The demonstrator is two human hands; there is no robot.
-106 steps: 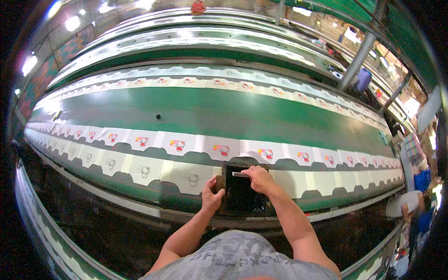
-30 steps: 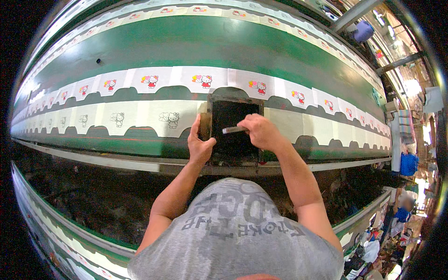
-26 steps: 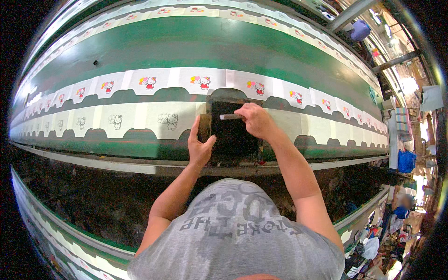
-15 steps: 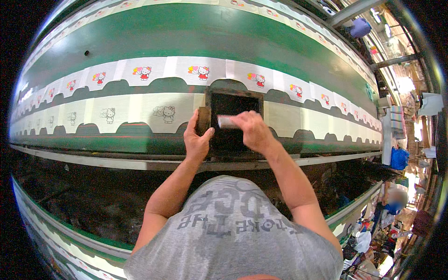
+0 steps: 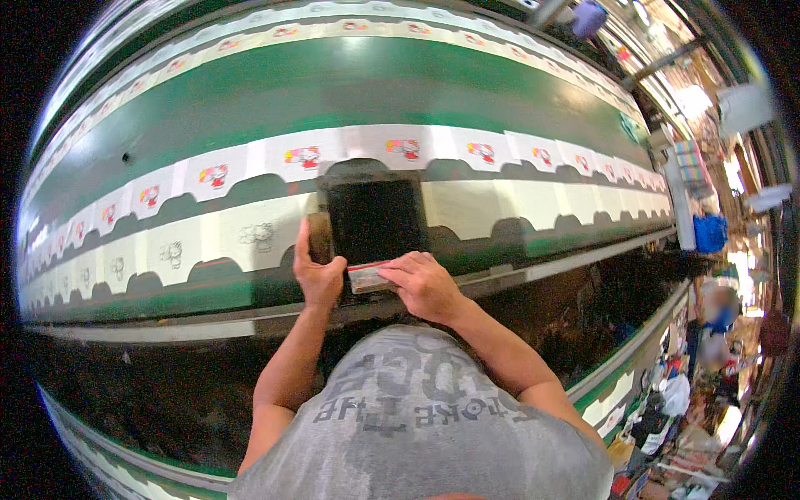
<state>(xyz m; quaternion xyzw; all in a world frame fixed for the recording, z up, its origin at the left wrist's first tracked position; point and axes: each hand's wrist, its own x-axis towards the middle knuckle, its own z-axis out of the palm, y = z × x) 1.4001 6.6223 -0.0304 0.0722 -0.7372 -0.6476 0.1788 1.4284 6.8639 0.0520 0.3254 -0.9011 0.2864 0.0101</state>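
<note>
A dark screen-printing frame (image 5: 377,218) lies over the nearer row of pale fabric pieces on the long green table. My left hand (image 5: 320,279) grips the frame's left side, its forefinger stretched along a wooden block (image 5: 319,235) there and its thumb by the near corner. In my right hand (image 5: 423,287) is a squeegee (image 5: 368,278), a flat pale bar with a red stripe, held at the frame's near edge. Left of the frame, a pale piece (image 5: 279,225) bears a black outline cartoon cat. The fabric under the frame is hidden.
Beyond lies a row of white pieces (image 5: 350,143) with coloured cat prints. The green table (image 5: 275,87) runs left to right, with further printed rows at its far side. A metal rail (image 5: 550,268) edges it. Blue bags (image 5: 710,233) and clutter stand at the right.
My right hand has drawn the squeegee from the middle of the frame to its near edge. The whole view has shifted, while my left hand stays on the frame's left side.
</note>
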